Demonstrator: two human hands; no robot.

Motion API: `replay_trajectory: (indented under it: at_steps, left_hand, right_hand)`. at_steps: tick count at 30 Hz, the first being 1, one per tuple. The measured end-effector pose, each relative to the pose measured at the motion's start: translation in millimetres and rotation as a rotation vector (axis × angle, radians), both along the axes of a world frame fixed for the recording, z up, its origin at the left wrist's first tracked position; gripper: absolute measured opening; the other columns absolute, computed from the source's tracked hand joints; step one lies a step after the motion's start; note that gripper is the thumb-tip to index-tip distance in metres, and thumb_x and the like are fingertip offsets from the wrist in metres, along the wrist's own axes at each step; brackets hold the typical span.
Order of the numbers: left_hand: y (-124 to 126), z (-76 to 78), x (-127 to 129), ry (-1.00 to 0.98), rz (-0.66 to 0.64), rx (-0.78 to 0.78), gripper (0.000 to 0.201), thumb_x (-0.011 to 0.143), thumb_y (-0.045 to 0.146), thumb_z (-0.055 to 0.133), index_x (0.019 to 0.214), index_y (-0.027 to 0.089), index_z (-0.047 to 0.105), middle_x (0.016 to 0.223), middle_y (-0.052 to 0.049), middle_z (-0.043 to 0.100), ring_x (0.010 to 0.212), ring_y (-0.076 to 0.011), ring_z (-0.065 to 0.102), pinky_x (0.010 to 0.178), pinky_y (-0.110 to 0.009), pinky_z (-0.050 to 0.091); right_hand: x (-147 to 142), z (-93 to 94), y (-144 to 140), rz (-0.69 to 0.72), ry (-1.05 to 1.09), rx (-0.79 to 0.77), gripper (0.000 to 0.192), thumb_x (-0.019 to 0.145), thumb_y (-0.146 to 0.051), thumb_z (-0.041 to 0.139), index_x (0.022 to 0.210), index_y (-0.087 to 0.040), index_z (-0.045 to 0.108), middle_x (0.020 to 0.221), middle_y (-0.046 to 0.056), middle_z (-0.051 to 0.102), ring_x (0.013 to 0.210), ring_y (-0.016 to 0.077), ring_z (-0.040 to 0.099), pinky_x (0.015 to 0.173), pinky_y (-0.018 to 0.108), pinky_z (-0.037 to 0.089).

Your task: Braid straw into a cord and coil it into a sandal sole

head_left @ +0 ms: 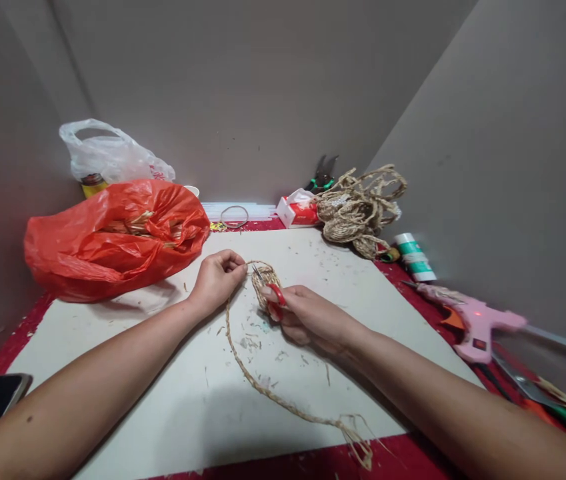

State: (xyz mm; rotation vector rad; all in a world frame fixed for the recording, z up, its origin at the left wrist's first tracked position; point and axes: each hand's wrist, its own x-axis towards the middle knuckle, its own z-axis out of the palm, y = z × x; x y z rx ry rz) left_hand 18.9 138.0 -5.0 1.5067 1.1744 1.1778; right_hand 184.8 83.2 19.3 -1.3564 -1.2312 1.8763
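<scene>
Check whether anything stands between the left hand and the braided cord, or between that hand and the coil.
Nothing visible separates the left hand from the braided cord; it pinches it. Toward the coil, blade tips of the red-handled scissors, held in the right hand, jut toward the left hand.

Tan cord (283, 402), red scissor handles (277, 291), pink glue gun (480, 321) — green-and-white banded tube (415, 257)

Bare hands (217, 283), bare forearms (127, 367), small mole (29, 419)
</scene>
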Motion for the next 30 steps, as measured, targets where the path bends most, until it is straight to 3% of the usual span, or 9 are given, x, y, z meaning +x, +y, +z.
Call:
replay_trajectory:
  at_steps: [6, 19, 30]
  left_hand:
    - [-3.1, 2.1, 2.9, -0.015, -0.008, 0.005, 0.007, 0.066, 0.019, 0.066, 0.065, 0.014, 0.062, 0.058, 0.001, 0.061, 0.052, -0.0084, 0.053, 0.052, -0.02, 0.041]
    - [-7.9, 2.4, 3.0, -0.035, -0.028, -0.072, 0.01, 0.065, 0.022, 0.068, 0.066, 0.014, 0.062, 0.058, 0.0, 0.062, 0.051, -0.0092, 0.054, 0.05, -0.02, 0.041]
    - [-11.4, 4.0, 0.4, 0.109, -0.06, 0.117, 0.007, 0.069, 0.019, 0.062, 0.063, 0.015, 0.064, 0.06, 0.001, 0.062, 0.056, -0.0099, 0.053, 0.055, -0.021, 0.042]
  right_hand:
    - [-2.3, -2.5, 2.2, 0.001, 0.002, 0.049, 0.049, 0.072, -0.058, 0.065, 0.056, -0.019, 0.041, 0.043, -0.01, 0.029, 0.033, 0.0015, 0.016, 0.032, 0.02, 0.011]
    - [5.8, -9.0, 4.1, 0.073, -0.006, 0.12, 0.055, 0.072, -0.062, 0.065, 0.052, -0.021, 0.034, 0.04, -0.012, 0.025, 0.03, 0.0012, 0.018, 0.031, 0.022, 0.01]
    - [8.5, -5.3, 4.6, 0.084, -0.11, 0.12, 0.053, 0.074, -0.06, 0.063, 0.051, -0.021, 0.034, 0.037, -0.011, 0.027, 0.03, 0.0024, 0.018, 0.032, 0.022, 0.01]
